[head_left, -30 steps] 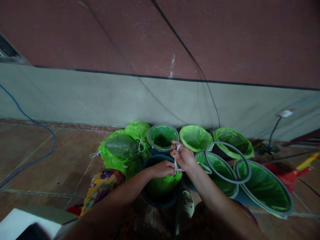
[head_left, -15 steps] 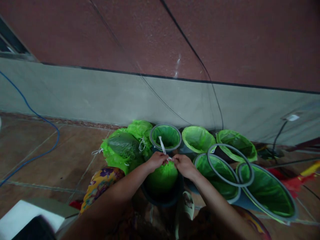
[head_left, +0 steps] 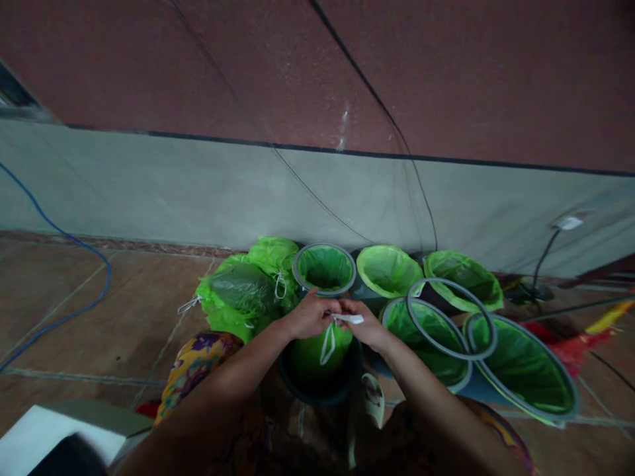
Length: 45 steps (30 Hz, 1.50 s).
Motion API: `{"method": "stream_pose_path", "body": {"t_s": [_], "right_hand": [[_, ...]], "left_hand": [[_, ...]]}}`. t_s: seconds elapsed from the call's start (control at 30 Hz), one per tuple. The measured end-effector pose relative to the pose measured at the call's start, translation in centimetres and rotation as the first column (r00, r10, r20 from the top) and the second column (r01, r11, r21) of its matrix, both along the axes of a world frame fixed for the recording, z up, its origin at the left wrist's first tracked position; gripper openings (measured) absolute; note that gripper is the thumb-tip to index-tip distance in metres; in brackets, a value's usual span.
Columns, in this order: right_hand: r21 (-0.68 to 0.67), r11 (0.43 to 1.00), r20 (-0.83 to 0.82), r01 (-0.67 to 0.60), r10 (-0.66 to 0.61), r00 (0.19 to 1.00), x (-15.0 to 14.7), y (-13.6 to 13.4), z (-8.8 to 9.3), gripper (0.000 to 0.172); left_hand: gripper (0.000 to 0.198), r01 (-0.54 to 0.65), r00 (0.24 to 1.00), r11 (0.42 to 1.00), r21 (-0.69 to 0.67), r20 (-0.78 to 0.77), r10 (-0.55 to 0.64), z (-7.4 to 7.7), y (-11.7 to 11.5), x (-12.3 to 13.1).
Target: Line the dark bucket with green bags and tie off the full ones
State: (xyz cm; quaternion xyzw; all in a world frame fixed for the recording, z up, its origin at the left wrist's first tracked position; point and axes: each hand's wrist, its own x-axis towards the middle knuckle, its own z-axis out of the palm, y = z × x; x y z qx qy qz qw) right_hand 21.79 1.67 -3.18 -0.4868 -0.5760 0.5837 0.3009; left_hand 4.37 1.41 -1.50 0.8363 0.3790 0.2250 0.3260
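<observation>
A green plastic bag (head_left: 317,362) with a gathered top sits inside a dark bin (head_left: 322,398) between my knees. Both hands meet over its neck. My left hand (head_left: 313,315) is closed on the white drawstring (head_left: 327,345), which hangs down in a loop over the bag. Fingers of my right hand (head_left: 364,324) are pinched around the same drawstring, and a white end of it lies across them. The two hands' fingertips touch and partly hide the knot area.
Tied green bags (head_left: 238,291) lie on the left by the wall. Several bins lined with green bags stand behind and to the right, including one with a grey rim (head_left: 325,270). A loose grey ring (head_left: 451,350) rests across two. A blue cable (head_left: 74,231) crosses the floor.
My hands have drawn together over the bag's neck. The white drawstring end that stood up now lies over my right hand, and a loop hangs down in front.
</observation>
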Motion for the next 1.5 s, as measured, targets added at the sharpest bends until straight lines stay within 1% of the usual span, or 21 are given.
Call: {"method": "stream_pose_path", "body": {"t_s": [0.1, 0.27, 0.37, 0.43, 0.47, 0.53, 0.57, 0.63, 0.67, 0.73, 0.83, 0.87, 0.93, 1.0, 1.03, 1.13, 1.2, 1.23, 1.3, 1.37, 1.5], "right_hand": [[-0.140, 0.990, -0.117, -0.033, 0.016, 0.993, -0.7, -0.2, 0.2, 0.020], [-0.253, 0.966, -0.260, -0.059, -0.009, 0.966, -0.3, -0.6, 0.7, 0.030], [-0.271, 0.962, -0.241, -0.042, -0.025, 0.970, -0.1, -0.6, 0.5, 0.032], [-0.259, 0.965, -0.170, 0.030, -0.076, 0.982, -0.1, -0.4, 0.3, 0.031], [-0.227, 0.971, -0.118, 0.080, -0.109, 0.987, -0.1, -0.2, 0.2, 0.030], [-0.081, 0.984, 0.001, 0.158, -0.158, 0.987, 0.1, 0.1, 0.1, 0.026], [0.021, 0.987, 0.071, 0.160, -0.161, 0.984, 0.3, 0.3, 0.2, 0.025], [0.230, 0.969, 0.264, 0.085, -0.146, 0.953, 0.8, 0.6, 0.4, 0.022], [0.309, 0.951, 0.391, 0.019, -0.145, 0.909, 1.1, 0.7, 0.6, 0.021], [0.374, 0.920, 0.648, -0.114, -0.171, 0.742, 1.7, 0.6, 0.9, 0.022], [0.324, 0.921, 0.866, -0.215, -0.197, 0.460, 2.5, 0.2, 0.9, 0.026], [0.305, 0.925, 0.893, -0.226, -0.195, 0.406, 2.7, 0.2, 0.9, 0.026], [0.286, 0.930, 0.910, -0.230, -0.189, 0.368, 3.2, 0.1, 0.8, 0.025], [0.283, 0.935, 0.897, -0.215, -0.178, 0.405, 3.7, 0.2, 0.8, 0.024], [0.277, 0.937, 0.879, -0.210, -0.159, 0.450, 3.8, 0.3, 0.9, 0.023], [0.190, 0.964, 0.733, -0.187, -0.013, 0.681, 4.1, 0.4, 1.5, 0.023], [0.072, 0.981, 0.540, -0.183, 0.116, 0.833, 3.9, 0.2, 2.2, 0.029], [0.019, 0.981, 0.442, -0.193, 0.165, 0.882, 3.7, 0.1, 2.5, 0.032], [-0.043, 0.973, 0.297, -0.228, 0.230, 0.927, 3.3, -0.2, 3.3, 0.036], [-0.058, 0.966, 0.220, -0.251, 0.257, 0.941, 2.9, -0.4, 3.9, 0.037], [-0.043, 0.967, 0.099, -0.250, 0.254, 0.962, 2.3, -0.5, 4.3, 0.040]], "left_hand": [[0.027, -0.007, 0.998, 0.995, 0.098, -0.059, 0.013, 0.4, -0.3, 0.1], [0.028, -0.025, 0.996, 0.967, 0.252, -0.078, 0.046, -0.5, -0.6, 0.1], [0.028, -0.107, 0.991, 0.939, 0.328, -0.035, 0.126, -1.0, -0.7, 0.0], [0.028, -0.177, 0.983, 0.927, 0.332, 0.010, 0.184, -1.2, -0.7, -0.1], [0.027, -0.202, 0.978, 0.926, 0.319, 0.025, 0.205, -1.3, -0.7, -0.1], [0.027, -0.225, 0.974, 0.934, 0.276, 0.032, 0.225, -1.5, -0.5, -0.2], [0.027, -0.232, 0.972, 0.940, 0.251, 0.032, 0.231, -1.5, -0.5, -0.3], [0.027, -0.258, 0.966, 0.945, 0.201, 0.037, 0.256, -1.6, -0.4, -0.4], [0.026, -0.282, 0.959, 0.943, 0.178, 0.038, 0.279, -1.7, -0.4, -0.4], [0.023, -0.332, 0.943, 0.934, 0.135, 0.024, 0.332, -1.8, -0.4, -0.5], [0.014, -0.427, 0.903, 0.903, 0.032, -0.029, 0.428, -2.0, -0.3, -0.8], [0.012, -0.480, 0.877, 0.876, -0.043, -0.028, 0.479, -2.1, -0.3, -0.9], [0.010, -0.573, 0.808, 0.784, -0.239, -0.006, 0.588, -2.3, 0.0, -1.1], [0.015, -0.587, 0.759, 0.697, -0.412, 0.020, 0.651, -2.4, 0.4, -1.2], [0.017, -0.569, 0.752, 0.674, -0.471, 0.035, 0.659, -2.4, 0.6, -1.1], [0.024, -0.487, 0.760, 0.660, -0.572, 0.094, 0.643, -2.1, 0.8, -0.6], [0.027, -0.406, 0.749, 0.648, -0.645, 0.171, 0.640, -1.9, 0.7, -0.2], [0.030, -0.346, 0.736, 0.639, -0.687, 0.224, 0.639, -1.8, 0.6, 0.0], [0.038, -0.212, 0.701, 0.622, -0.754, 0.326, 0.634, -1.7, 0.4, 0.3], [0.043, -0.098, 0.693, 0.625, -0.775, 0.397, 0.601, -1.7, 0.2, 0.4], [0.033, 0.054, 0.791, 0.676, -0.735, 0.445, 0.420, -1.8, 0.1, 0.4]]}}
